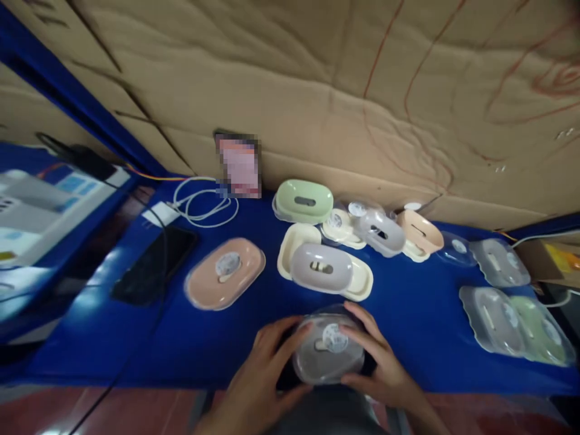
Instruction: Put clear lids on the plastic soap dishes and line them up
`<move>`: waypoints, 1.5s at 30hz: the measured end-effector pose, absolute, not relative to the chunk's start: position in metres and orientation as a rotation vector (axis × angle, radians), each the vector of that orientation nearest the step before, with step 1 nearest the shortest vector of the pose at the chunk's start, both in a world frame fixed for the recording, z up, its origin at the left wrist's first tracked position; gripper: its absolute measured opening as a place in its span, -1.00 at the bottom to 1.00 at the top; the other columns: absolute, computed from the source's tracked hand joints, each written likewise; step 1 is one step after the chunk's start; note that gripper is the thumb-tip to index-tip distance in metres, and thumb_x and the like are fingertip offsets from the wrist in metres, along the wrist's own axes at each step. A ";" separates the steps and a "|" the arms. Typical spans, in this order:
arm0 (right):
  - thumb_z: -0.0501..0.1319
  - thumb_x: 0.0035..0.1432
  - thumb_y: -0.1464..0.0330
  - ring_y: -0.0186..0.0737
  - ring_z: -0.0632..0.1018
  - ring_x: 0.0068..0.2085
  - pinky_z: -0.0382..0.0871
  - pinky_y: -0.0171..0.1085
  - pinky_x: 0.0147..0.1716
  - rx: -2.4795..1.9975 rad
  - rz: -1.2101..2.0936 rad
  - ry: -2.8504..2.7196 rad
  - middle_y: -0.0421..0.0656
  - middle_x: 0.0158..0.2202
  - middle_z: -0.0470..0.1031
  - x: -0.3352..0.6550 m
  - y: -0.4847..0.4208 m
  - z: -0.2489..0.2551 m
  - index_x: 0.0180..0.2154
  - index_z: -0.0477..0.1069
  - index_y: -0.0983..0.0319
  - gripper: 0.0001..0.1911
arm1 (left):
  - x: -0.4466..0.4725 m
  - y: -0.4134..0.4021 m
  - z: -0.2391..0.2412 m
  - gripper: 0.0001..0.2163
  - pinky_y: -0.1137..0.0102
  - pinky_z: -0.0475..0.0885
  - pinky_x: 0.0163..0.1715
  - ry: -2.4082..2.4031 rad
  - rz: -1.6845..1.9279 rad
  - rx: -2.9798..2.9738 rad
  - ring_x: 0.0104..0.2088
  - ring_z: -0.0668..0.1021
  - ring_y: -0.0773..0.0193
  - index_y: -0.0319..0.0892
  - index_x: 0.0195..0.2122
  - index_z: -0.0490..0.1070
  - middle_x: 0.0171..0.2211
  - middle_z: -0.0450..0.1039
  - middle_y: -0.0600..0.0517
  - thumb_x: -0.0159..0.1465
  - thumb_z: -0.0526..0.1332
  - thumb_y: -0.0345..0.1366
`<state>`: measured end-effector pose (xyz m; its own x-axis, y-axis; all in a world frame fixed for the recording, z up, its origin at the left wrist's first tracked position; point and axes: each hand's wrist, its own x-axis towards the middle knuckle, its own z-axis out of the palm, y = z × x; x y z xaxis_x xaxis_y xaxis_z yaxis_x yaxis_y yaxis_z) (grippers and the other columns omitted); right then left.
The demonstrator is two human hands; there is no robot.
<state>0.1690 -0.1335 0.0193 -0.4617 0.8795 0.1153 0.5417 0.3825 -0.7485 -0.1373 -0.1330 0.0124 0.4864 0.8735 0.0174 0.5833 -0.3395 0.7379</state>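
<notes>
At the table's front edge, a grey soap dish [317,362] sits under a clear plastic lid with a round white label [335,338]. My left hand [272,356] grips its left side, fingers over the rim and thumb at the near edge. From the right, my right hand [378,356] holds the opposite side, with fingertips on the lid near the label. Just beyond lie a lavender soap dish tray [303,266] and cream trays [361,278], partly overlapping. A pink soap dish [240,275] with a label rests to the left.
Along the cardboard wall [294,103] stand a green tray [290,208], another lavender tray [385,238] and a peach tray [412,226]. Covered dishes [493,323] lie at the right. On the left are a black phone [154,266], a white charger [162,214] and a dark cable [156,320].
</notes>
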 end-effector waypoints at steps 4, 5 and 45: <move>0.39 0.36 0.15 0.15 0.22 0.54 0.35 0.14 0.42 -1.182 0.761 -2.153 -0.03 0.56 0.10 0.162 -0.118 0.021 0.42 0.33 -0.02 -0.33 | -0.140 -0.113 0.016 -0.09 -0.16 0.51 0.27 1.199 0.557 2.087 0.31 0.49 -0.17 0.19 0.53 0.07 0.36 0.36 -0.14 0.24 0.49 -0.34; 0.38 0.37 0.19 0.15 0.21 0.54 0.33 0.16 0.43 -1.159 0.702 -2.157 -0.03 0.55 0.13 0.159 -0.112 0.021 0.42 0.32 -0.03 -0.34 | -0.141 -0.105 0.017 -0.12 -0.14 0.48 0.30 1.202 0.560 2.092 0.33 0.47 -0.16 0.17 0.52 0.09 0.36 0.35 -0.15 0.26 0.49 -0.32; 0.33 0.41 0.15 0.18 0.35 0.47 0.39 0.23 0.40 -1.216 0.233 -2.287 0.00 0.49 0.22 0.155 -0.130 0.017 0.54 0.06 -0.14 -0.19 | -0.143 -0.099 0.013 -0.32 -0.01 0.28 0.43 1.104 0.673 2.303 0.45 0.33 -0.09 0.06 0.55 0.08 0.49 0.15 -0.18 0.48 0.25 0.04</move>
<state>0.1550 -0.1301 0.0172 -0.4511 0.8098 0.3751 0.7177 0.5790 -0.3869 -0.1428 -0.0988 0.0132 0.5501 0.8066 0.2163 0.5619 -0.5491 0.6187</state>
